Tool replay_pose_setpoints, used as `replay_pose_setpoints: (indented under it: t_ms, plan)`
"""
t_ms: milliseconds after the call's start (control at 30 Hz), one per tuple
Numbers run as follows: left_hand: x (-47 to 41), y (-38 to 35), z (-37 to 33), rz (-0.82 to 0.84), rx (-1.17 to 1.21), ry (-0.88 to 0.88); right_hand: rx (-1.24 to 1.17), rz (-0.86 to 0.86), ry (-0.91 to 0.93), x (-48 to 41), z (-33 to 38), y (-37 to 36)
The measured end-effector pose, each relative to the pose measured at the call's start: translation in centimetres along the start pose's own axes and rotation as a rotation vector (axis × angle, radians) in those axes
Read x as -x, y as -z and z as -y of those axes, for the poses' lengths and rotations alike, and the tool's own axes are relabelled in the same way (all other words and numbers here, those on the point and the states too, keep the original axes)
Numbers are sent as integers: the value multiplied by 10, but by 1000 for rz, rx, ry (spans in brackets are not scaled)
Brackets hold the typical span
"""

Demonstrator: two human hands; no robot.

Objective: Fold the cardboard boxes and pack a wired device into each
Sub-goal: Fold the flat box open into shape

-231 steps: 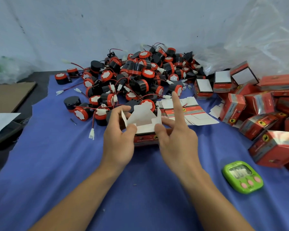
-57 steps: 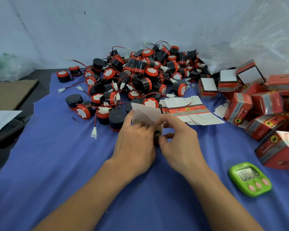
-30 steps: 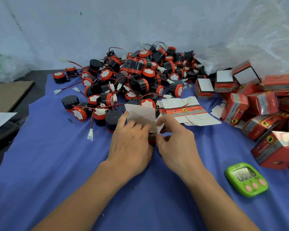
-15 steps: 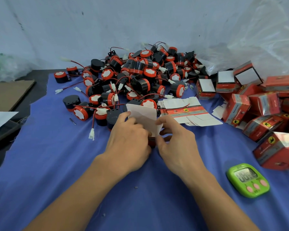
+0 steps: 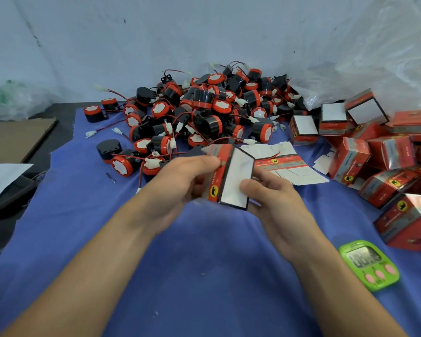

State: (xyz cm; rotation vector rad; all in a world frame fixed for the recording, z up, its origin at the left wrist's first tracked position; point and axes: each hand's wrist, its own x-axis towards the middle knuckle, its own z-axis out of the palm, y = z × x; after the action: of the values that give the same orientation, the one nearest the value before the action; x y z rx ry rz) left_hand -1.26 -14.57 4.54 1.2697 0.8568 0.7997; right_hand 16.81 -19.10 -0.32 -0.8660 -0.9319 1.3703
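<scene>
Closed red cardboard box [image 5: 216, 176], glossy, white face up, contents hidden, held tilted over centre of blue-cloth counter [image 5: 204, 276]. Left hand [image 5: 180, 183] fingers [image 5: 199, 164] curled round its red side. Right hand [image 5: 272, 200] clamps it, thumb on white face, fingers underneath. Round black-orange wired devices [image 5: 204, 113] heaped at 12 o'clock. Folded boxes [image 5: 387, 166] at 3 o'clock.

a pale, scuffed wall [image 5: 156, 32] stands behind the table. a blue cloth [image 5: 204, 276] covers most of the tabletop. at the left a dark bare strip [image 5: 63, 110] shows, with a brown cardboard sheet [image 5: 12, 139] and a white sheet [image 5: 0, 176] at that side. crumpled clear plastic [image 5: 374, 57] rises against the wall at right. the light is soft and even.
</scene>
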Motion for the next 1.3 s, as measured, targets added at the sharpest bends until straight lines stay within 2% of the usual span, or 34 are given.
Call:
replay_pose_setpoints:
  t_ms: [67, 133, 233, 300, 367, 467, 533, 700, 800, 900, 1167, 1300]
  plan:
    - [-5, 0, 12, -39, 73, 47, 30, -70, -36, 0, -2, 0]
    - [-9, 0, 20, -61, 83, 33, 199, -167, -16, -2, -5, 1]
    - [-10, -2, 24, 6, 42, -47, 477, -306, 97, -1, -5, -1]
    - [-11, -2, 26, 10, -46, -71, 553, -304, 175, 1, -5, -4]
    - [-11, -2, 29, 16, -63, -71, 511, -199, 171, 3, -9, -8]
    - [-8, -2, 31, 125, 23, -50, 214, -23, -14, 1, -11, -10]
    - [-8, -3, 30, 128, 18, -48, 135, 38, -63, 1, -7, -9]
    - [-12, -13, 36, -163, -146, -96, 279, -63, 0, 2, -6, -9]
    - [-14, -13, 38, -255, -256, -128, 356, -53, 34, 3, -6, -8]
    - [-14, -12, 37, -287, -300, -135, 383, -4, 43, 2, -6, -7]
    - [-12, -15, 34, -306, -451, -143, 348, -25, 52, 1, -7, -5]
    - [-12, -16, 33, -294, -401, -121, 281, -25, 43, 1, -5, -3]
